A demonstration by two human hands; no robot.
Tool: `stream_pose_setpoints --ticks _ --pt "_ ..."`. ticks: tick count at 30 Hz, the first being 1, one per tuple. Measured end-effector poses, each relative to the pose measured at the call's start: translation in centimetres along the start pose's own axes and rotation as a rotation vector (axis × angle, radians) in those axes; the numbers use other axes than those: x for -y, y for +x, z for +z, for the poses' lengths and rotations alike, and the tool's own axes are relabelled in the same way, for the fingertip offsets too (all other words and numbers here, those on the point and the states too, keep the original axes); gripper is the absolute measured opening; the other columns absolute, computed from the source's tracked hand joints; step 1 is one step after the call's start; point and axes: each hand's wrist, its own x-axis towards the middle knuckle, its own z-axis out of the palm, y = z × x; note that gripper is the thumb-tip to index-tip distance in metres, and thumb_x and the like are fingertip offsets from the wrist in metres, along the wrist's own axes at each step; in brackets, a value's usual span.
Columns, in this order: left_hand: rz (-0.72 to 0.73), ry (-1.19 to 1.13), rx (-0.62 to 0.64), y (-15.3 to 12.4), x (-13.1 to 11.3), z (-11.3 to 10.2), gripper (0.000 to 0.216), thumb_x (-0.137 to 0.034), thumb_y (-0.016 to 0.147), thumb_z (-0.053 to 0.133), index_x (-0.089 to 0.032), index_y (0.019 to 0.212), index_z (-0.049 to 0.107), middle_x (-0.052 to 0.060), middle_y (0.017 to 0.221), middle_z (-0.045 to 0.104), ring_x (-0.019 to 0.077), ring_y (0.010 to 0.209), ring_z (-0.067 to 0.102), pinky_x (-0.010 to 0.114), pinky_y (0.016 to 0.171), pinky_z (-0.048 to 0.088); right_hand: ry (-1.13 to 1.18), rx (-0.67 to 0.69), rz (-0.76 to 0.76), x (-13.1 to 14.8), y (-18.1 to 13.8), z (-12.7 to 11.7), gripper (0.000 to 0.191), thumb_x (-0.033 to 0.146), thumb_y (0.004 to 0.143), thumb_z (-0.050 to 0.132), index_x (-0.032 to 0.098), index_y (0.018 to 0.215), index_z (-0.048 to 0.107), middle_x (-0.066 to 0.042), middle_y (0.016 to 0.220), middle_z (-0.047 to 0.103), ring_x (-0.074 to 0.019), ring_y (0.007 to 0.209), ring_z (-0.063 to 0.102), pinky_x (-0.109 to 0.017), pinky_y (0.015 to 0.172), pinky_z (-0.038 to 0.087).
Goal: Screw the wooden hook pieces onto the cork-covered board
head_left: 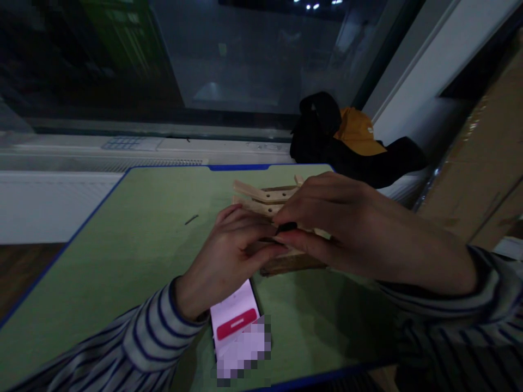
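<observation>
A light wooden assembly (272,197) with several round dark holes rests on the table under both my hands. Strips of it stick out at the back. My left hand (231,245) is closed at its near left side, thumb and fingers pressed together on the wood; the fingertips are partly covered. From the right, my right hand (339,220) reaches over the assembly. Its thumb and index finger pinch a small black piece (287,227), its exact kind unclear, just above the wood. A darker wooden block or base (286,265) shows below my fingers.
The pale green table (134,261) has a blue edge. A lit phone (232,305) lies near my left wrist. One thin dark pin or screw (191,220) lies left of my hands. Caps (355,130) sit on the sill; a cardboard box (474,174) stands right.
</observation>
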Motion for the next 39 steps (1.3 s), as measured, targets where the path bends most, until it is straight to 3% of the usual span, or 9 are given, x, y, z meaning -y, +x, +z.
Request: stream_pose_setpoints --ticks 7,15,20,26,29,33,36,39 --pt "0.048 -0.01 0.003 -0.2 0.3 0.0 0.009 -0.025 0.087 0.06 -0.024 0.092 0.067 -0.002 0.093 0.07 0.0185 0.097 0.058 0.04 0.098 0.033 0.141 0.077 -0.033 0.5 -0.1 -0.5 0.024 0.02 0.093 0.047 0.008 0.108 0.062 -0.009 0.102 0.067 -0.0163 0.096 0.058 -0.029 0.084 0.043" --pt "0.053 -0.002 0.092 0.0 0.3 -0.2 0.016 -0.021 0.091 0.051 -0.025 0.093 0.066 -0.001 0.103 0.068 0.0178 0.106 0.054 0.043 0.104 0.027 0.015 0.004 -0.012 -0.1 -0.1 0.6 0.027 0.028 0.094 0.047 0.008 0.096 0.065 -0.008 0.084 0.065 -0.0188 0.081 0.059 -0.033 0.075 0.044" --pt "-0.004 -0.012 -0.022 -0.1 0.1 0.0 0.011 -0.026 0.083 0.065 -0.025 0.094 0.067 -0.002 0.093 0.07 0.0179 0.098 0.058 0.041 0.101 0.032 -0.087 0.008 0.001 -0.1 0.2 0.7 0.028 0.031 0.094 0.047 0.01 0.094 0.066 -0.007 0.079 0.065 -0.0194 0.074 0.058 -0.034 0.07 0.044" --pt "0.0 0.023 -0.059 -0.2 0.0 0.0 0.006 -0.026 0.085 0.063 -0.022 0.085 0.067 -0.001 0.087 0.07 0.0184 0.091 0.059 0.04 0.095 0.036 0.031 0.021 -0.051 0.4 -0.1 -0.1 0.031 0.026 0.093 0.049 0.007 0.117 0.058 -0.01 0.108 0.066 -0.0185 0.102 0.058 -0.032 0.088 0.044" --pt "0.035 0.009 -0.032 -0.2 0.1 -0.2 0.008 -0.027 0.086 0.062 -0.022 0.086 0.067 -0.001 0.086 0.07 0.0188 0.091 0.059 0.039 0.09 0.038 0.031 0.008 -0.038 0.5 -0.1 -0.3 0.026 0.02 0.095 0.043 0.008 0.103 0.065 -0.01 0.096 0.069 -0.0181 0.092 0.061 -0.03 0.082 0.046" --pt "0.068 0.004 0.056 -0.2 0.1 -0.5 0.012 -0.024 0.091 0.054 -0.023 0.091 0.066 -0.001 0.092 0.069 0.0181 0.095 0.057 0.039 0.094 0.036 -0.013 -0.021 -0.015 0.4 0.0 0.1 0.029 0.029 0.094 0.046 0.008 0.094 0.066 -0.008 0.082 0.066 -0.0191 0.08 0.06 -0.032 0.073 0.046" --pt "0.051 0.002 0.097 -0.1 -0.1 -0.7 0.013 -0.021 0.091 0.053 -0.023 0.095 0.065 -0.001 0.099 0.068 0.0184 0.103 0.056 0.038 0.096 0.035 -0.032 -0.019 -0.013 0.3 0.1 0.4 0.029 0.029 0.094 0.047 0.007 0.092 0.065 -0.008 0.08 0.064 -0.0193 0.077 0.059 -0.033 0.071 0.045" --pt "0.016 -0.021 0.052 0.0 -0.3 -0.5 0.009 -0.026 0.086 0.062 -0.024 0.094 0.066 -0.001 0.096 0.069 0.0184 0.102 0.057 0.038 0.096 0.036 -0.02 -0.026 -0.012 0.2 0.2 0.5 0.029 0.028 0.094 0.047 0.006 0.093 0.065 -0.01 0.084 0.064 -0.0205 0.081 0.059 -0.034 0.072 0.046"
